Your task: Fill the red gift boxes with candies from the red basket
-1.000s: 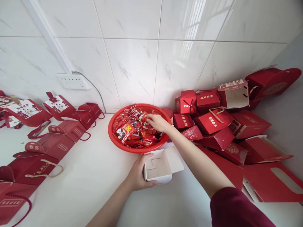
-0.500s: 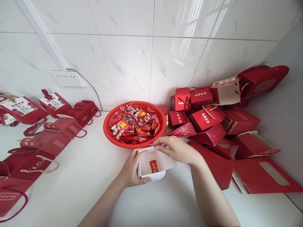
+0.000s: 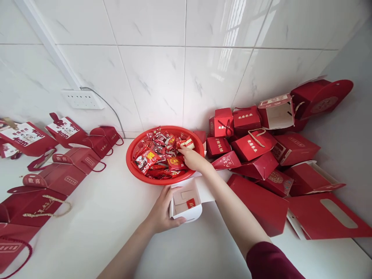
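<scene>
White box point(image 3: 190, 216), perforated red basket point(image 3: 129, 161)

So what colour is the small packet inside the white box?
The small packet is red with paler markings, clearest in the head view.

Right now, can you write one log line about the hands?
left hand: holding open white box | right hand: among wrapped snacks in perforated red basket | inside box: small red packet
</scene>
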`<action>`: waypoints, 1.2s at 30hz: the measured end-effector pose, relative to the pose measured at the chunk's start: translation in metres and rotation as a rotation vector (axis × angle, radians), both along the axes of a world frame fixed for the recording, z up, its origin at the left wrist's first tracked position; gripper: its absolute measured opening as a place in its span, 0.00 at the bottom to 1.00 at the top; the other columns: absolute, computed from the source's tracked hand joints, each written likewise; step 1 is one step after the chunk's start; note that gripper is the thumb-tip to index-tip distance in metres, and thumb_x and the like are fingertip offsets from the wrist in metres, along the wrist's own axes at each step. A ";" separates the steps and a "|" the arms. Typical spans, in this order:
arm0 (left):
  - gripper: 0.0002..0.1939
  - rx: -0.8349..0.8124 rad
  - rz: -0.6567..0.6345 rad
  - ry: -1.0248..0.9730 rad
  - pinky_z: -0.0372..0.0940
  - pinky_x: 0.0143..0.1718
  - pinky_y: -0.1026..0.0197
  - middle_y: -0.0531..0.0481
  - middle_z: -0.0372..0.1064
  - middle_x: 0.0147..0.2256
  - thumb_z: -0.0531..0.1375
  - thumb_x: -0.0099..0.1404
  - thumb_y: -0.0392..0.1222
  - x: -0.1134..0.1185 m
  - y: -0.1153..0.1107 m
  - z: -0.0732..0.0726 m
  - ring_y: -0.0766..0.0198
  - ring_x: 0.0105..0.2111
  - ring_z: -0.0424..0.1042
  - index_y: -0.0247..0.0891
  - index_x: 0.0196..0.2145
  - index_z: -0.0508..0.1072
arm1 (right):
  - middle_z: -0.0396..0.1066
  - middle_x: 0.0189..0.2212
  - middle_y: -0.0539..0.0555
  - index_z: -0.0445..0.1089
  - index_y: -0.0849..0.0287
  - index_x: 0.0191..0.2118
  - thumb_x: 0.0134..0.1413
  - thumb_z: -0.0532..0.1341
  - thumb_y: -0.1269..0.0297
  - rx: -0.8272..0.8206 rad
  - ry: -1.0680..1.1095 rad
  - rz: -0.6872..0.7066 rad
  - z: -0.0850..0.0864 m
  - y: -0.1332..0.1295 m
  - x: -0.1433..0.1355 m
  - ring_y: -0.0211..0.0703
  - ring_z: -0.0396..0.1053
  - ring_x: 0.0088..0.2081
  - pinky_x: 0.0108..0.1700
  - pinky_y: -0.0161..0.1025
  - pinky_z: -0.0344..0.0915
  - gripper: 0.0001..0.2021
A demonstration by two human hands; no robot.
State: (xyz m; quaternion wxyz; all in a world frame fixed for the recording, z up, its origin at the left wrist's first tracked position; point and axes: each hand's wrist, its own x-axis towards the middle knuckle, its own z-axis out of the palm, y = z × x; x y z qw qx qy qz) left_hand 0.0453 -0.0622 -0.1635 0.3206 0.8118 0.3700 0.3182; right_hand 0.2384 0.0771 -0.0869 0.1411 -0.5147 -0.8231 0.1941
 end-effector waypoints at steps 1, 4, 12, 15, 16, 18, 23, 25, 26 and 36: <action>0.42 -0.002 0.003 0.002 0.58 0.60 0.47 0.41 0.52 0.58 0.66 0.55 0.57 0.000 0.000 0.001 0.47 0.58 0.58 0.47 0.63 0.55 | 0.57 0.65 0.62 0.63 0.61 0.62 0.65 0.53 0.74 -0.004 -0.001 0.000 -0.002 0.007 -0.002 0.48 0.57 0.64 0.62 0.45 0.57 0.21; 0.42 -0.008 0.002 0.015 0.58 0.59 0.47 0.41 0.52 0.58 0.66 0.55 0.55 0.000 0.000 0.002 0.47 0.57 0.59 0.47 0.63 0.55 | 0.65 0.58 0.59 0.65 0.59 0.57 0.65 0.59 0.62 -0.045 -0.027 -0.007 -0.001 0.027 -0.006 0.50 0.66 0.55 0.56 0.53 0.65 0.18; 0.43 -0.038 -0.009 0.034 0.60 0.56 0.47 0.42 0.53 0.55 0.67 0.54 0.55 -0.002 0.001 -0.001 0.48 0.55 0.59 0.48 0.62 0.55 | 0.69 0.50 0.57 0.68 0.59 0.52 0.64 0.60 0.59 -0.303 -0.099 0.058 -0.001 0.076 -0.019 0.45 0.71 0.46 0.47 0.47 0.71 0.14; 0.42 -0.046 -0.013 0.030 0.60 0.56 0.47 0.42 0.53 0.55 0.67 0.54 0.54 -0.002 0.002 -0.002 0.48 0.55 0.59 0.49 0.62 0.54 | 0.71 0.47 0.56 0.69 0.60 0.50 0.65 0.60 0.59 -0.409 -0.056 0.155 -0.014 0.079 -0.019 0.43 0.72 0.42 0.44 0.44 0.72 0.13; 0.42 -0.048 -0.014 0.027 0.60 0.57 0.47 0.42 0.52 0.55 0.67 0.54 0.54 -0.002 0.002 -0.002 0.48 0.55 0.59 0.49 0.62 0.54 | 0.71 0.45 0.55 0.69 0.61 0.50 0.64 0.60 0.59 -0.429 -0.028 0.184 -0.018 0.079 -0.018 0.42 0.72 0.41 0.42 0.43 0.72 0.13; 0.43 -0.047 -0.014 0.021 0.60 0.57 0.47 0.43 0.52 0.56 0.67 0.53 0.54 -0.001 0.001 -0.002 0.48 0.56 0.58 0.49 0.62 0.54 | 0.72 0.41 0.54 0.69 0.62 0.47 0.64 0.60 0.58 -0.442 0.043 0.234 -0.022 0.079 -0.014 0.40 0.72 0.37 0.39 0.41 0.72 0.13; 0.43 -0.057 -0.007 0.023 0.60 0.57 0.48 0.43 0.52 0.56 0.68 0.53 0.53 0.001 0.000 -0.002 0.48 0.56 0.59 0.49 0.62 0.55 | 0.68 0.30 0.47 0.70 0.62 0.33 0.55 0.65 0.55 -0.369 0.273 0.289 -0.022 0.078 -0.004 0.36 0.66 0.31 0.35 0.36 0.64 0.14; 0.43 -0.064 -0.011 0.021 0.60 0.56 0.48 0.42 0.52 0.56 0.68 0.52 0.53 0.001 0.000 -0.001 0.48 0.56 0.59 0.49 0.62 0.55 | 0.67 0.27 0.45 0.69 0.62 0.31 0.53 0.64 0.50 -0.351 0.357 0.295 -0.020 0.076 -0.003 0.35 0.64 0.29 0.34 0.34 0.61 0.17; 0.43 -0.066 -0.011 0.019 0.60 0.56 0.48 0.42 0.52 0.56 0.68 0.52 0.53 0.001 0.000 -0.001 0.48 0.56 0.59 0.49 0.61 0.55 | 0.66 0.26 0.45 0.69 0.62 0.30 0.52 0.63 0.48 -0.347 0.389 0.293 -0.019 0.075 -0.002 0.35 0.63 0.29 0.34 0.34 0.60 0.18; 0.42 -0.051 -0.001 -0.039 0.61 0.56 0.46 0.41 0.54 0.53 0.68 0.51 0.54 0.001 -0.001 -0.005 0.48 0.54 0.61 0.47 0.60 0.57 | 0.70 0.29 0.49 0.70 0.63 0.37 0.62 0.61 0.55 -0.385 0.474 0.039 -0.028 0.073 -0.006 0.35 0.68 0.28 0.32 0.35 0.68 0.14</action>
